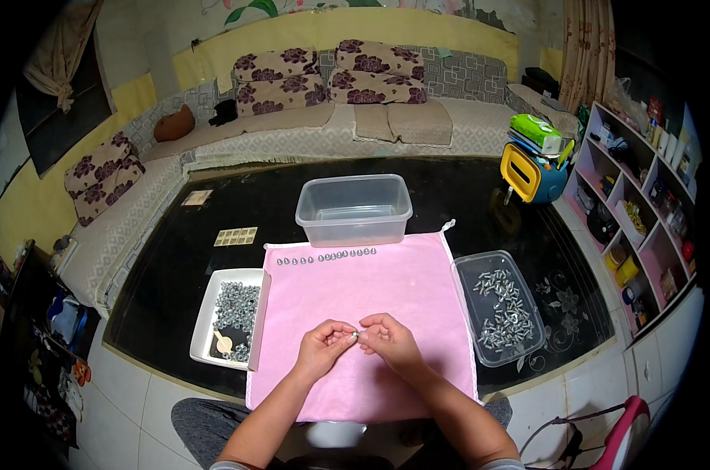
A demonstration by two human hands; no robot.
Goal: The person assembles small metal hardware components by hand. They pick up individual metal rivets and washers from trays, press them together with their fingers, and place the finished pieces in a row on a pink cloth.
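My left hand (324,346) and my right hand (392,343) meet over the pink cloth (410,282), both with fingers pinched. Between their fingertips is a small shiny metal fastener (355,334); the fingers hide most of it, so I cannot tell a bolt from a nut there. To the left, a white box (199,329) holds many metal nuts (237,307) and a pale scoop (223,343). On the right, a clear shallow tray (536,345) contains many loose bolts (505,317). A row of small metal fasteners (331,257) runs along the cloth's far part.
A clear plastic tub (355,235) stands beyond the row on the black table (276,184). At the far right are a blue-and-yellow holder (533,176) with a green tissue pack (536,133) on top, and a shelf (637,196). A patterned sofa (284,141) lines the back.
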